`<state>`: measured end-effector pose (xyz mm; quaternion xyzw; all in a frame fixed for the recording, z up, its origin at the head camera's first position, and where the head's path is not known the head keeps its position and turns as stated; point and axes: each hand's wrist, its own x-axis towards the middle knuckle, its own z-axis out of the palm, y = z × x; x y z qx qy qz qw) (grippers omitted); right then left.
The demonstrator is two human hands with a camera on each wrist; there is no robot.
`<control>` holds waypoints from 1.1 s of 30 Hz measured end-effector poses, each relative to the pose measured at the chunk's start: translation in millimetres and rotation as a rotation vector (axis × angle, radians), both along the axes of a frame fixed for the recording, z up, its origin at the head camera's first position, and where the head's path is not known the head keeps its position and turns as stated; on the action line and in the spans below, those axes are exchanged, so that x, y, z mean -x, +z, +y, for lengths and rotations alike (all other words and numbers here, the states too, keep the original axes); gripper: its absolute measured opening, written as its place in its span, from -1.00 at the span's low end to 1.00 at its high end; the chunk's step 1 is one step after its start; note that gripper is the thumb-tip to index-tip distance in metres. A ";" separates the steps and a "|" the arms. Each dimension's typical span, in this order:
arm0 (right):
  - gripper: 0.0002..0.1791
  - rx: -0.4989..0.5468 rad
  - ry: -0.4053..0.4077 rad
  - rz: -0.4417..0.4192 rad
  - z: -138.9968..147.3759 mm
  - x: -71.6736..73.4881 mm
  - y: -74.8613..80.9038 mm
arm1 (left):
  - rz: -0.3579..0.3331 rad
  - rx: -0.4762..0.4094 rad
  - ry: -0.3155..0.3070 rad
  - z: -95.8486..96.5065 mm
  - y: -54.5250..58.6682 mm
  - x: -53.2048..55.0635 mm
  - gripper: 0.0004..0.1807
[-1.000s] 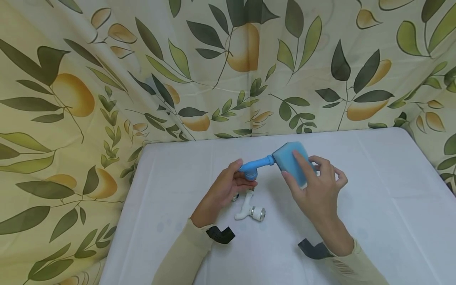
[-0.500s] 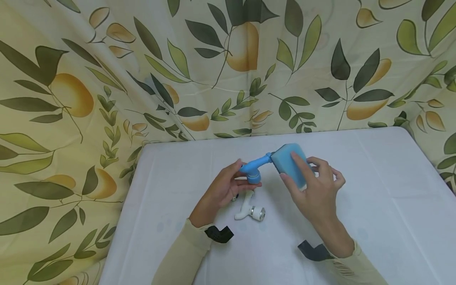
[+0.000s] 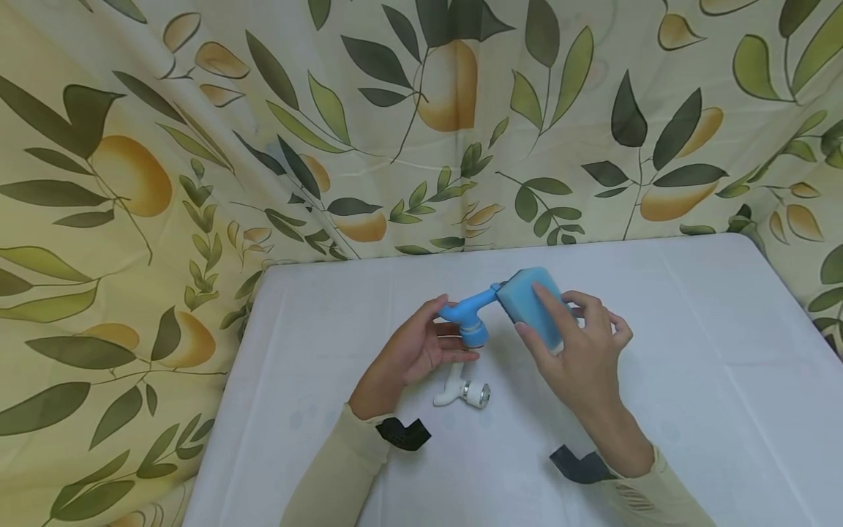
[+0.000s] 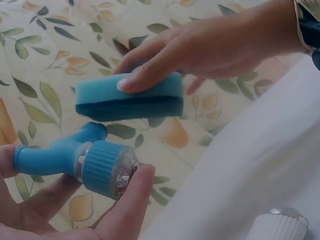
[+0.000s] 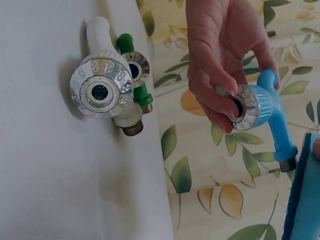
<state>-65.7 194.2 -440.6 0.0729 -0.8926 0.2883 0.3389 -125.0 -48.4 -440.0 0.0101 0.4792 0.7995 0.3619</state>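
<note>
My left hand [image 3: 405,351] holds a blue plastic tap [image 3: 467,311] by its spout end, above the table. The tap's ribbed knob with a clear-and-silver cap [image 4: 105,167] lies by the fingertips in the left wrist view. In my right hand [image 3: 586,359] is a light blue sponge [image 3: 530,300] with a darker scouring layer [image 4: 130,107], pinched between thumb and fingers. In the head view the sponge meets the tap's threaded end; the right wrist view shows that metal thread [image 5: 287,164] close beside the scouring layer, and whether they touch I cannot tell.
A white tap [image 3: 451,388] with a silver-capped knob lies on the white-covered table [image 3: 691,380] below my hands. Behind it, a green tap [image 5: 142,95] shows in the right wrist view. A leaf-and-fruit patterned curtain [image 3: 408,168] hangs along the back and left.
The blue tap has rolled in my left hand, its knob swinging down and right, and the left fingers have spread. The sponge has slid slightly left and down with my right hand.
</note>
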 end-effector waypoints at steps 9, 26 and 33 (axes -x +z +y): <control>-0.34 -0.011 0.025 -0.041 -1.4 -1.3 -1.0 | -0.041 -0.056 -0.018 -1.6 1.9 2.2 -0.55; -0.38 -0.204 0.152 0.013 -21.8 -8.2 -8.0 | -0.041 -0.056 0.009 2.5 -3.0 3.1 -0.39; -0.46 -0.231 0.187 0.085 -24.4 -7.5 -7.3 | -0.036 -0.049 0.041 4.1 -5.7 1.6 -0.54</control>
